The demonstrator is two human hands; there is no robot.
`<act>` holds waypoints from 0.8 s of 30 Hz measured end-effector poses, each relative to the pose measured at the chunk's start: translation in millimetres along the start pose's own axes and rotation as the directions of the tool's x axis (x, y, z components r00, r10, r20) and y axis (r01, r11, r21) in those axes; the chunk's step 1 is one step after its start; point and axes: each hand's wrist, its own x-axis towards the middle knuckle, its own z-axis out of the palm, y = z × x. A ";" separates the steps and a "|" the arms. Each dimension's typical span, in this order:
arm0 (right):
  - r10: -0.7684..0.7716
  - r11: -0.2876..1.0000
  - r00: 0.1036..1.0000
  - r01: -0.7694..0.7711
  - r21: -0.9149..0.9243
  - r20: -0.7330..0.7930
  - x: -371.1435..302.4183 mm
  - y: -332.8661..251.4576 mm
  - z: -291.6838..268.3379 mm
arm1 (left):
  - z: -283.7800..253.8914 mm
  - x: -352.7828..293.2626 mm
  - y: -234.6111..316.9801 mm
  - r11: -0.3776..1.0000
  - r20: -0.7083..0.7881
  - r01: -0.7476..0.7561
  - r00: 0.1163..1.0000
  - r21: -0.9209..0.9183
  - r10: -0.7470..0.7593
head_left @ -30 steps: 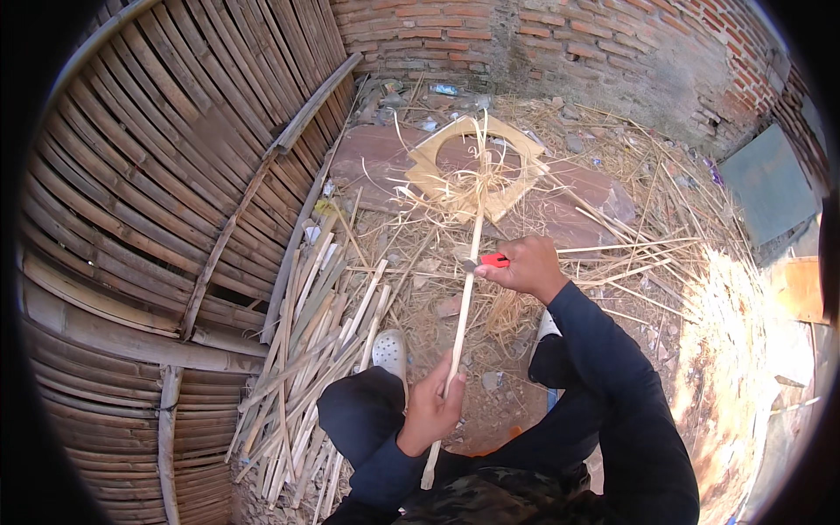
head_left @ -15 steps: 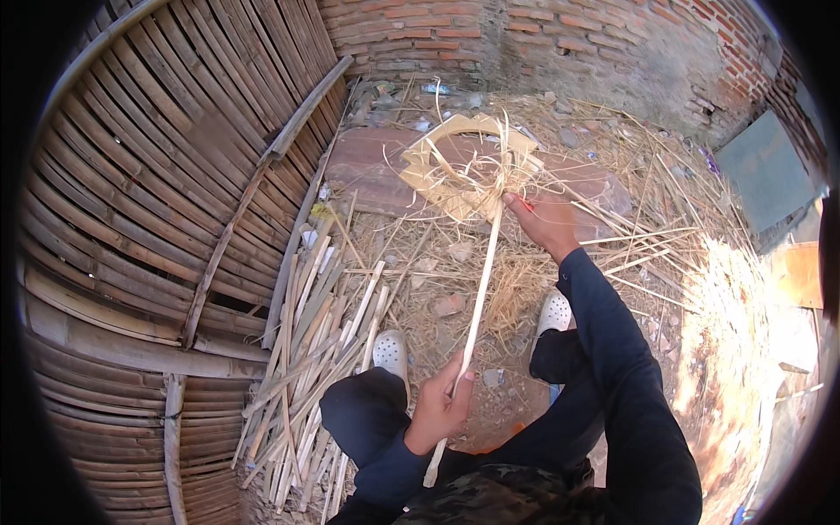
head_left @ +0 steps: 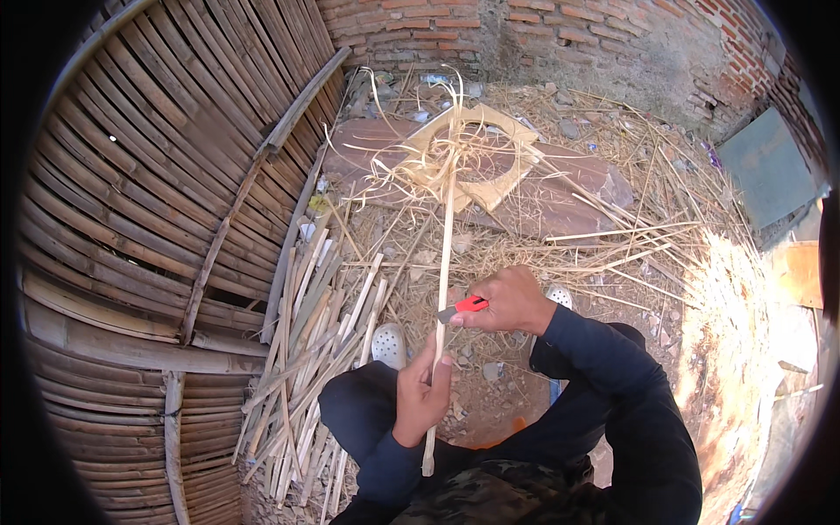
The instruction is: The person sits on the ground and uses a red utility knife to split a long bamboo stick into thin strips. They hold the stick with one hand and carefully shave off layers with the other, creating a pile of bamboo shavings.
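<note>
On your far left stands the slatted wall (head_left: 131,184), its dark strips curving down the side. Next to it, a heap of pale sticks (head_left: 302,359) lies on the ground, stacked at loose angles and reaching almost to your left shoe (head_left: 388,345), a white one with holes.

Now your left hand (head_left: 423,391): fingers and thumb closed around the long stick (head_left: 447,245), its near end poking out below your grip. The stick runs up and away between your feet, and at its far end a burst of curly shavings (head_left: 442,166) spreads over the tan board (head_left: 502,194) with the round hole. That board lies on a reddish-brown slab (head_left: 599,191), the brick wall (head_left: 595,39) behind.

Just right of the stick, here's your right hand (head_left: 506,302), wrapped tight around the red knife (head_left: 468,304), the blade right against the stick, just above your left hand. Your right shoe (head_left: 559,297) shows behind that wrist. Farther right, thin strips (head_left: 643,232) cross over straw, and a grey-green panel (head_left: 768,166) leans at the edge.
</note>
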 end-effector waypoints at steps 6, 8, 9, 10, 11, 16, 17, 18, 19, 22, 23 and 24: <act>-0.062 0.987 0.989 0.041 -0.154 -0.132 6.0 10.5 8.3 | -0.7 1.0 0.6 1.000 0.013 0.018 1.000 -0.017 -0.018; -0.067 0.983 0.981 0.033 -0.181 -0.181 12.4 21.4 12.7 | -2.8 -2.8 -0.7 0.999 0.025 0.051 0.998 -0.011 -0.051; -0.057 0.980 0.982 0.021 -0.200 -0.178 15.9 33.6 11.4 | -3.0 -2.8 -0.6 0.999 0.032 0.047 0.998 0.002 -0.048; -0.048 0.976 0.983 0.008 -0.218 -0.175 16.8 40.1 11.1 | -3.2 -2.5 -0.2 0.999 0.039 0.044 0.998 0.015 -0.045; -0.024 0.975 0.988 -0.011 -0.221 -0.155 17.4 39.6 10.0 | -2.7 -1.2 0.1 0.999 0.041 0.037 0.998 0.027 -0.039; 0.266 0.942 0.957 -0.283 -0.179 -0.116 29.0 45.3 -5.8 | 0.5 -5.9 -2.9 1.000 0.075 -0.005 0.997 0.003 0.005; 0.284 0.929 0.947 -0.311 -0.201 -0.150 32.3 54.0 -11.4 | 2.3 -9.2 -5.7 1.000 0.084 -0.030 0.996 -0.002 0.030; 0.301 0.915 0.936 -0.338 -0.221 -0.184 35.1 65.9 -16.5 | 3.4 -11.4 -6.4 1.000 0.091 -0.030 0.995 -0.005 0.030; 0.316 0.897 0.922 -0.368 -0.246 -0.225 35.8 75.4 -21.0 | 5.5 -10.3 -6.7 0.999 0.103 -0.036 0.994 -0.011 0.037; 0.285 0.894 0.906 -0.369 -0.254 -0.313 35.2 84.3 -19.7 | 5.8 -7.9 -5.7 1.000 0.128 -0.019 0.992 -0.009 0.020; 0.290 0.896 0.903 -0.372 -0.242 -0.317 37.2 86.5 -20.5 | 5.1 -8.9 -5.9 1.000 0.132 -0.003 0.991 -0.002 0.003; 0.356 0.872 0.886 -0.429 -0.236 -0.297 39.9 94.9 -27.3 | 5.2 -11.8 -8.3 1.000 0.137 0.006 0.991 -0.002 -0.006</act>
